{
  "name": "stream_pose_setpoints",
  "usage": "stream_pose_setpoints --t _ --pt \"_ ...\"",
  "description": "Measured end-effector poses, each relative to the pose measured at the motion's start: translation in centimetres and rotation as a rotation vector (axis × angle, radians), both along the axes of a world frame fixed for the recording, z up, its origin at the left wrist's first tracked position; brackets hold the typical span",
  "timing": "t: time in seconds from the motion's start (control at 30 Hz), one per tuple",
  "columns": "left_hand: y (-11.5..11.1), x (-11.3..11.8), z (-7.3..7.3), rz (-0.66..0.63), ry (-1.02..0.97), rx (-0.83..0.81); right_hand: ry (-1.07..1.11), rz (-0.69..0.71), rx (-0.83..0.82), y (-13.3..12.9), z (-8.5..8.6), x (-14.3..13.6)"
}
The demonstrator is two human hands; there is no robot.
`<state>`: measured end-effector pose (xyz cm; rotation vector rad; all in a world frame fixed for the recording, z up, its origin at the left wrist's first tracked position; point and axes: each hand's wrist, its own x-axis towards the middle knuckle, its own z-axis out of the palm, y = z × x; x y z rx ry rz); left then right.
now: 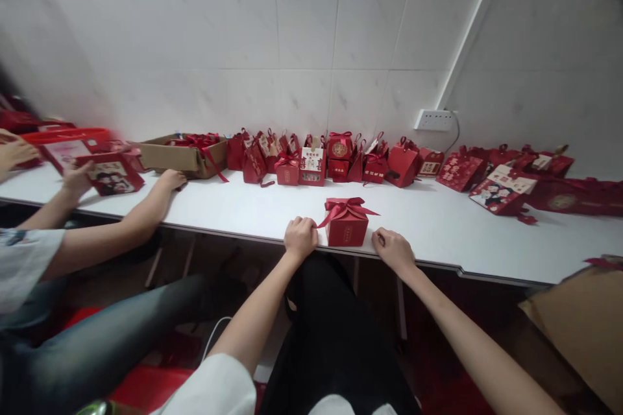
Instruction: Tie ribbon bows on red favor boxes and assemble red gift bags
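Note:
A red gift box [347,231] with a dark red ribbon bow [346,209] on top stands upright at the front edge of the white table. My left hand [300,237] rests on the edge just left of the box, fingers curled into a fist. One ribbon tail reaches close to its knuckles; whether they touch I cannot tell. On the box's other side my right hand [393,249] lies on the table, also closed, a small gap from the box. Nothing shows in either fist.
Several red gift boxes [312,165] line the wall, with more red bags [503,189] at right. A cardboard tray [172,159] holds red ribbons. At left a co-worker's hand [78,176] holds a red box [114,174]. A power strip [435,120] is on the wall; a cardboard box [584,324] stands right.

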<state>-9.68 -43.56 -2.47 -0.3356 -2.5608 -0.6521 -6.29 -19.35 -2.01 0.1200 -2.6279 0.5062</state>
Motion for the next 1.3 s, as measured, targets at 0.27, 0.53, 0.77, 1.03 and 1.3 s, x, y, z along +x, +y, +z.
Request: stream_pose_setpoints --t 0.27,0.53,0.77,1.03,1.3 --pt "0.1 0.3 1.2 0.094 -0.167 0.093 -0.021 0.006 0.062 0.2 -0.2 -0.2" --pt "-0.2 0.4 1.4 0.024 -0.262 0.242 0.006 0.036 -0.02 0.4 -0.3 -0.3" --pt "-1.6 3.8 1.3 -0.237 -0.3 0.568 0.279 0.208 -0.244 -0.3 -1.8 3.2" --pt "-2.9 8.9 2.4 -0.447 -0.37 0.739 -0.059 0.592 -0.531 -8.2 0.1 7.0" --pt "-2.3 12.4 4.0 -0.459 -0.242 0.682 -0.032 0.61 -0.718 -8.6 -0.1 7.8"
